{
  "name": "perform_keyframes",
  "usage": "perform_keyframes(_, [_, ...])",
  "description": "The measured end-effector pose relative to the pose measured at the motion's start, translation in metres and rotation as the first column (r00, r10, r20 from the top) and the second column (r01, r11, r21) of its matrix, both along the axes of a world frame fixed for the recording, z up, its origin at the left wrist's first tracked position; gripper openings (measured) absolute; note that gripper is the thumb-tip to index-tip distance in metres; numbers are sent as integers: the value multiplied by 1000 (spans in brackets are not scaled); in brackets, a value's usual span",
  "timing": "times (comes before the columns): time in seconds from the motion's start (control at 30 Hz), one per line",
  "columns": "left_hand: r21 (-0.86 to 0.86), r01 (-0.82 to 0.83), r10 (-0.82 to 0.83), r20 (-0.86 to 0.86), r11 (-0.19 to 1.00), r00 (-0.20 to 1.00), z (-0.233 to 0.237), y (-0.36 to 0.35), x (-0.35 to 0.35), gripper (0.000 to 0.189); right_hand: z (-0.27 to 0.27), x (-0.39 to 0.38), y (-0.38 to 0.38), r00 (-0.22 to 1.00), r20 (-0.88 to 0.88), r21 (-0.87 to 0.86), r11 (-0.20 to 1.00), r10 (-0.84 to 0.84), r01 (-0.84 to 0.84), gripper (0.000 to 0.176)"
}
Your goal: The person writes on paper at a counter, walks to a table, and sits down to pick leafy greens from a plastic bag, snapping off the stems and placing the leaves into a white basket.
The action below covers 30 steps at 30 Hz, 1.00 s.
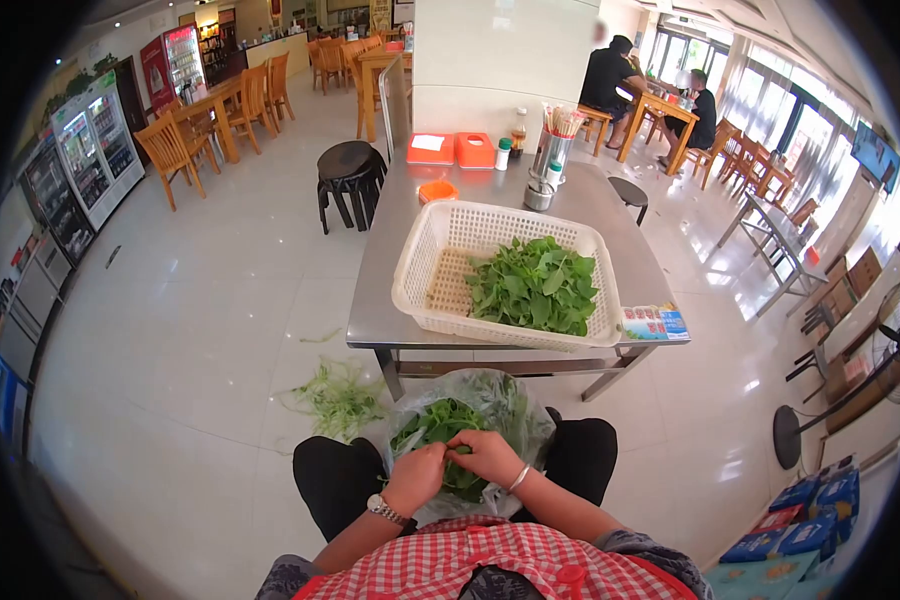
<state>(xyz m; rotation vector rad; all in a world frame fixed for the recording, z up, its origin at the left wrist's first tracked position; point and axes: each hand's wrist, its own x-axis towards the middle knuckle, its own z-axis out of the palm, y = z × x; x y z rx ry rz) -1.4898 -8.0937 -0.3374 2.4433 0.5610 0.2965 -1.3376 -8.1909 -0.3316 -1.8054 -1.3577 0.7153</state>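
Between the knees, a clear plastic bag (510,405) lies open with green leafy stems (438,420) in it. My left hand (417,474) and my right hand (490,458) meet above the bag, fingers pinched together on a bit of green stem. Ahead of them, a white perforated basket (425,240) rests on the metal table (380,290), with a heap of green leaves (535,285) in its right part. Pale green stem scraps (338,398) are scattered on the floor left of the bag.
Orange boxes (473,150), a shaker (503,154) and a metal holder with chopsticks (553,150) stand at the table's back. Black stools (350,170) are beside it on the left. Two people sit at a wooden table (660,108) at the back right. A fan base (788,437) stands right.
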Motion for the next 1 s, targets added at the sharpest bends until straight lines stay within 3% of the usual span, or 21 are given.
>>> perform_keyframes(0.2, [-57, -19, 17, -39, 998, 999, 5, 3, 8, 22, 1, -4, 4, 984, 178, 187, 982, -4, -30, 17])
perform_keyframes(0.3, [-77, 22, -19, 50, 997, 999, 2, 5, 8, 37, 10, 2, 5, 989, 130, 134, 988, 64, -82, 18])
perform_keyframes(0.4, [-147, 33, -20, 87, 989, 996, -3, 7, 6, 50, 19, 12, 7, 982, 80, -42, 985, 173, -170, 19])
perform_keyframes(0.6, [-220, 9, -10, -4, 975, 1000, 20, 5, 0, 56, 27, 13, 9, 916, 269, 41, 946, 298, -320, 18])
perform_keyframes(0.7, [-288, -9, -1, -34, 957, 999, 37, 6, -3, 56, 42, 12, 12, 907, 242, 34, 931, 344, -363, 18])
perform_keyframes(0.8, [-312, 2, 11, 39, 950, 999, 32, 8, -5, 55, 45, 14, 16, 896, 210, 18, 915, 390, -403, 20])
perform_keyframes(0.9, [-327, 7, 7, 41, 945, 999, 37, 8, -9, 55, 59, 10, 14, 898, 105, -73, 904, 428, -422, 19])
perform_keyframes(1.0, [-347, 46, -6, 114, 937, 993, 32, 7, -14, 53, 60, 8, 9, 871, -412, -209, 903, 266, -374, 24])
